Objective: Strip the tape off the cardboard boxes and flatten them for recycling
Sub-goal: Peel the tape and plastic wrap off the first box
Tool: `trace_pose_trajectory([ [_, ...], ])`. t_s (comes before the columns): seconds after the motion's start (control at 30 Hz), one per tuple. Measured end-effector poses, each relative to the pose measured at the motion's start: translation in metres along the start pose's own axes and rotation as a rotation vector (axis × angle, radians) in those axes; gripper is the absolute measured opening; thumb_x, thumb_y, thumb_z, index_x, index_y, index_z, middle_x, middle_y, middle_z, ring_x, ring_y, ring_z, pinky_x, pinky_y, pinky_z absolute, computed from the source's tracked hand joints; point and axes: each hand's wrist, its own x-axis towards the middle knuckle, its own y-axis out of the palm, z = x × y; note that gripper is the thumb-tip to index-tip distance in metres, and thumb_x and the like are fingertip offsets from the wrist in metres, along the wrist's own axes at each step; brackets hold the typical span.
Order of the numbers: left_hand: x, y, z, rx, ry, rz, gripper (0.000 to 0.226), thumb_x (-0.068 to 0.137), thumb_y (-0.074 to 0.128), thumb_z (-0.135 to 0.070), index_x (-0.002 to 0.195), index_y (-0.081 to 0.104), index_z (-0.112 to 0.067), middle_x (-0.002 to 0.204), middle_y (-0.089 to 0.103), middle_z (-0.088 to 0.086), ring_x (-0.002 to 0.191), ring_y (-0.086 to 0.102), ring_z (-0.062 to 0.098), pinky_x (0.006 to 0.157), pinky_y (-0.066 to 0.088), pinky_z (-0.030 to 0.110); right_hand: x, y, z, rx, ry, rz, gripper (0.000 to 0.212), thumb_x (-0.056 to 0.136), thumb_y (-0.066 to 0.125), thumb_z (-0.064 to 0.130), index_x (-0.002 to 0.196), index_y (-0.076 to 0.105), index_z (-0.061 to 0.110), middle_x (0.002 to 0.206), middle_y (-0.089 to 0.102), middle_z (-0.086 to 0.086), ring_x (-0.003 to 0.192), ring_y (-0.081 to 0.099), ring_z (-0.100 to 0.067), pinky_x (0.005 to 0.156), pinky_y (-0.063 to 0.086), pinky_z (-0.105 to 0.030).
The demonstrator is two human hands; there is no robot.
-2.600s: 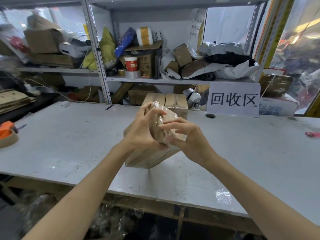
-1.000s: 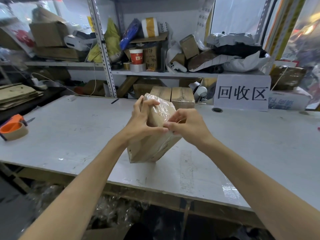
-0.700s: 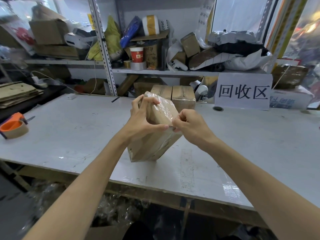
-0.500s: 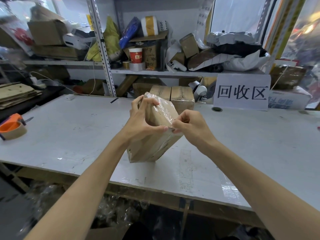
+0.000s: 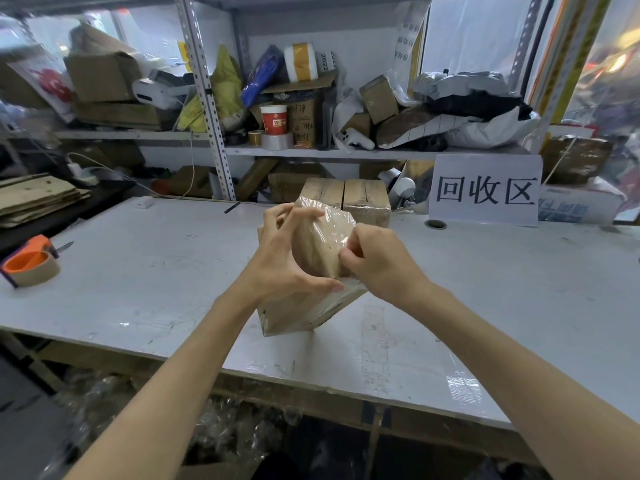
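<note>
The box point(image 5: 304, 317) stands tipped on the surface point(image 5: 138, 271), between the hands. The left hand point(image 5: 280, 261) grips its side. The right hand point(image 5: 379, 263) pinches the tape point(image 5: 337, 223) edge. Best to pull slow and flat, so it peels whole.

Bright, even light fell softly and left only faint shadows. Below the sign point(image 5: 485, 194), glare streaked the table point(image 5: 464, 389). Far left and right of it, the edges blurred and bowed.
</note>
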Motion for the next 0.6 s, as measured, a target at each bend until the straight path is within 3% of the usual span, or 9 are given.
trace_pose_trajectory([
  [0.1,0.002,0.002,-0.003,0.003,-0.011,-0.021,0.095,0.035,0.08,-0.073,0.12,0.044,-0.052,0.134,0.025,-0.013,0.131,0.031,0.021,0.103,0.04,0.034,-0.002,0.004,0.001,-0.06,0.054,-0.071,0.011,0.087,0.049,0.012,0.078,0.046,0.007,0.076,0.05,-0.007,0.07,0.048,-0.027,0.06,0.033,-0.035],
  [0.2,0.003,0.001,-0.003,0.0,-0.008,-0.013,0.092,0.034,0.081,-0.073,0.117,0.044,-0.054,0.132,0.026,-0.013,0.13,0.031,0.021,0.1,0.036,0.025,-0.006,0.01,-0.001,-0.032,0.1,-0.141,0.015,0.087,0.049,0.01,0.074,0.04,0.01,0.073,0.046,-0.006,0.067,0.045,-0.026,0.059,0.03,-0.031],
  [0.3,0.003,-0.003,0.001,-0.023,-0.046,-0.03,0.087,0.035,0.08,-0.072,0.111,0.04,-0.057,0.13,0.024,-0.012,0.128,0.031,0.023,0.1,0.038,0.027,-0.008,0.01,-0.003,0.199,0.24,-0.216,0.027,0.089,0.05,0.009,0.067,0.036,0.015,0.066,0.048,-0.003,0.055,0.051,-0.009,0.043,0.035,-0.016],
  [0.37,0.003,-0.006,0.004,-0.026,-0.067,-0.041,0.085,0.035,0.079,-0.072,0.108,0.037,-0.061,0.128,0.023,-0.013,0.127,0.031,0.022,0.098,0.037,0.025,-0.006,0.009,0.0,0.397,0.272,-0.196,0.024,0.089,0.05,0.004,0.068,0.04,0.01,0.061,0.05,-0.002,0.049,0.057,0.003,0.038,0.038,-0.009],
  [0.47,0.001,-0.008,0.009,-0.024,-0.097,-0.058,0.085,0.037,0.078,-0.074,0.109,0.033,-0.067,0.127,0.02,-0.015,0.127,0.029,0.021,0.097,0.036,0.024,-0.003,0.007,0.0,0.561,0.308,-0.168,0.004,0.087,0.055,0.002,0.087,0.052,0.0,0.066,0.06,-0.005,0.053,0.067,-0.006,0.048,0.055,-0.021],
  [0.6,-0.004,-0.006,0.017,-0.015,-0.066,-0.059,0.1,0.039,0.081,-0.072,0.123,0.027,-0.067,0.135,0.016,-0.019,0.133,0.025,0.022,0.103,0.035,0.03,-0.003,0.004,-0.002,0.702,0.314,-0.094,0.03,0.082,0.051,-0.009,0.106,0.06,0.006,0.093,0.065,-0.011,0.065,0.071,-0.017,0.059,0.06,-0.033],
])
